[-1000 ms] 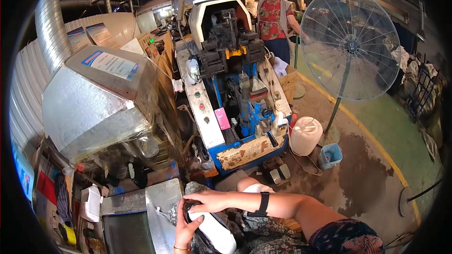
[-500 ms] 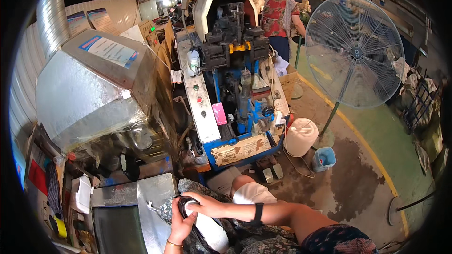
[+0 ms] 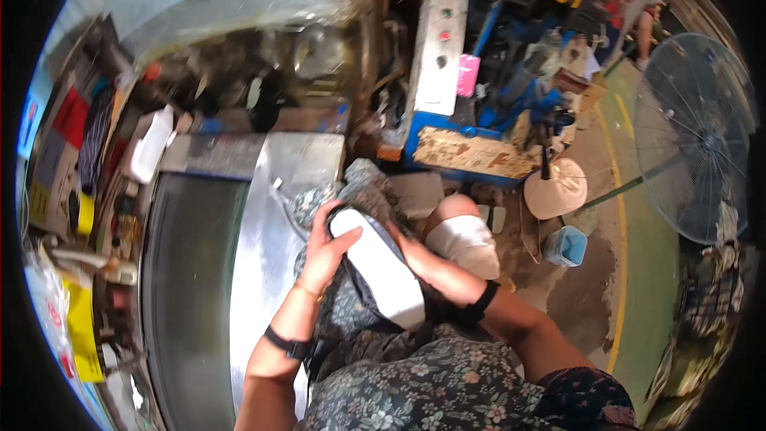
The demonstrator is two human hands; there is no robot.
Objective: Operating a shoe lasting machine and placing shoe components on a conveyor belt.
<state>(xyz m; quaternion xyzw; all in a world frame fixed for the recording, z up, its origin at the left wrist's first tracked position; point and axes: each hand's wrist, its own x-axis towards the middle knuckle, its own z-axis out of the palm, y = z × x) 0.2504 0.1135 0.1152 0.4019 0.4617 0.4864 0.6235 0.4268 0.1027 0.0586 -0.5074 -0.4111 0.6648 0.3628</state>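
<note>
Above my lap I hold a shoe piece [image 3: 384, 270] with a long, smooth white face turned up and black upper material round its edges. My left hand [image 3: 321, 254] grips its far left end, the thumb lying across the white face. My right hand [image 3: 416, 258] is pressed along its right side, with the fingertips partly hidden behind the black edge. The near end of the piece tilts down toward my flowered apron [image 3: 423, 379].
To my left is a metal bench [image 3: 279, 161] with a dark belt-like panel [image 3: 195, 255]. Ahead stands a blue machine with a worn front board [image 3: 471, 152]. A white jug [image 3: 556, 188], a blue bucket [image 3: 566, 246] and a large fan [image 3: 706, 140] are at the right.
My view has swung down and left. My right hand has moved from the far end to the right side of the shoe piece, whose white face now shows more fully.
</note>
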